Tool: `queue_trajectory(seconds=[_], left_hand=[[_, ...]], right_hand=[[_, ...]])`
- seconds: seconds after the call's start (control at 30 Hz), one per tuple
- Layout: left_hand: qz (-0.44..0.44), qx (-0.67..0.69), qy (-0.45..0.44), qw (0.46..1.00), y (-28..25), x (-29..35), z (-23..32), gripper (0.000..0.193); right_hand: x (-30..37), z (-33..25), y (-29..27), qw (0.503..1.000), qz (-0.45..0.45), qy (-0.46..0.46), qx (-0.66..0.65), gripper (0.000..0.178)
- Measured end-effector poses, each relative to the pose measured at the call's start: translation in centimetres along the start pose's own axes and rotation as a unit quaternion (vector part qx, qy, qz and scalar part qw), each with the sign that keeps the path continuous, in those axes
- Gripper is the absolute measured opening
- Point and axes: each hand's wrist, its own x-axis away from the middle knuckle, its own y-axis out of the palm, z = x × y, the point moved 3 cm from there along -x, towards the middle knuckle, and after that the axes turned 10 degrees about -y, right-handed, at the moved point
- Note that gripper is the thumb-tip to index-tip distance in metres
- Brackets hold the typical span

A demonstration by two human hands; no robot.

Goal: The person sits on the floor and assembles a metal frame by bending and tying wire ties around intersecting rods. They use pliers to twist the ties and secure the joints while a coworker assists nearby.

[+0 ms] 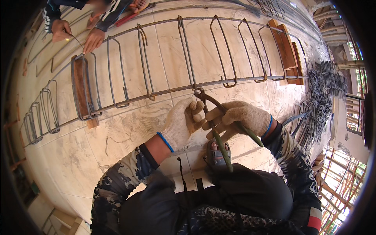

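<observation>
Gloved hands at the middle of a rebar cage [164, 92] laid across a tiled floor [78, 156]. Left hand [180, 123] in a white knit glove, fingers curled together just under the near long bar, pinching what looks like thin tie wire [194, 93]; too fine to tell for sure. Right hand [239, 117] in a tan glove, fingers clamped around the green handles of a pair of pincers [217, 129], jaws up at the bar where one stirrup crosses it. Two long bars visible in the cage, roughly eight looped stirrups spread along them, more bunched at the left end. Two wooden blocks [288, 51] under the cage, one at each end. No containers as such; loose heap of bent stirrups [325, 94] on the floor at the right, too tangled to count. Two bare hands of a second person [76, 35] at the far left end, on the cage's far bar.
</observation>
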Motion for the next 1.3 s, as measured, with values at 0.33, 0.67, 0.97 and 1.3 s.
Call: queue_trajectory(seconds=[0.33, 0.67, 0.97, 1.3], left_hand=[[-0.06, 0.01, -0.03, 0.998, -1.1, -0.7, 0.3, 0.036], [0.025, -0.091, -0.039, 0.995, -1.3, -0.1, 0.1, 0.034], [0.139, -0.212, -0.102, 0.962, 0.2, 2.6, -3.3, 0.068], [-0.11, -0.072, -0.057, 0.99, 3.3, 0.3, -3.6, 0.052]], right_hand=[[-0.8, -1.1, 1.1, 0.997, -0.024, -0.008, 0.066, 0.049], [-1.0, 1.4, 1.7, 0.996, 0.064, -0.017, -0.056, 0.043], [-1.8, 2.3, 5.7, 0.968, 0.221, 0.011, 0.119, 0.027], [-2.2, 3.0, 4.5, 0.958, 0.177, 0.003, 0.226, 0.038]])
